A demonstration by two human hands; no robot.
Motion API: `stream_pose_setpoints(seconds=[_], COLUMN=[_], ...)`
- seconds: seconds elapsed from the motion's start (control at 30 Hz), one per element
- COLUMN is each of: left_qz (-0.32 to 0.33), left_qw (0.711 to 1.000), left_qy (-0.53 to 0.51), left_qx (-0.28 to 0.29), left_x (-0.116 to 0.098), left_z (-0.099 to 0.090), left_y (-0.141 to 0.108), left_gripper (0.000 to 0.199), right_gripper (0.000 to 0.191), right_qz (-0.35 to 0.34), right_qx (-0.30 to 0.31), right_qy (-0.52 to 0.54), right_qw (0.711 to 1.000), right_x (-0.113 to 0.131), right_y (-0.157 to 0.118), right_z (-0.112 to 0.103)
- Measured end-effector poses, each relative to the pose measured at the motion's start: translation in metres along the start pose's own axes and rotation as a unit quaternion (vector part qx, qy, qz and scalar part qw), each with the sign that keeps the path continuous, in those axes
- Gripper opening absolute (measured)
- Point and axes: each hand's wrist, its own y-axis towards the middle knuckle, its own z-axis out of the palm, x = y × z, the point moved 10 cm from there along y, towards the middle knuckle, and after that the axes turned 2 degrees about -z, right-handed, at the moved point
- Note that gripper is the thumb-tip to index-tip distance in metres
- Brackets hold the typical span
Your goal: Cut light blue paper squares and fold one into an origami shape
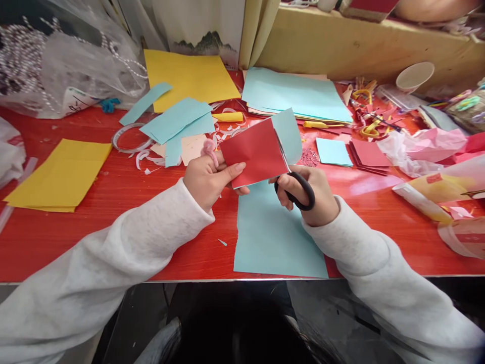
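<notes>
My left hand [212, 178] pinches a red paper piece [254, 152] by its left edge, thumb on top. Behind the red piece lies light blue paper [290, 135], whose free part curls up past the red edge. My right hand [308, 192] has its fingers through the black handles of a pair of scissors [303, 191]. The blades run along the right edge of the red piece, into the blue paper; most of their length is hidden. Under both hands a light blue sheet [280, 237] lies flat at the table's front edge.
Yellow sheets [60, 174] lie at left, with another yellow sheet [189, 78] behind. A light blue stack [295, 96] is at the back. Small blue squares [334, 151] and red squares [369, 155] sit at right. Tape rolls [131, 139], scraps and a paper cup [415, 77] clutter the table.
</notes>
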Motion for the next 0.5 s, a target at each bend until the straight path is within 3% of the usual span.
stream_pose_setpoints(seconds=[0.27,0.5], left_qz=[0.013,0.018], left_qw=[0.999,1.000], left_qy=[0.006,0.017], left_qx=[-0.039,-0.009], left_x=[0.0008,-0.0012], left_z=[-0.0027,0.0003], left_y=[-0.0009,-0.0004], left_gripper=[0.016,0.015], right_gripper=[0.045,0.046], right_qz=[-0.003,0.012], right_qx=[0.002,0.007], right_qy=[-0.016,-0.018], right_qw=[1.000,1.000], right_x=[0.0025,0.0014], right_y=[0.0002,0.0001], right_z=[-0.0002,0.0002])
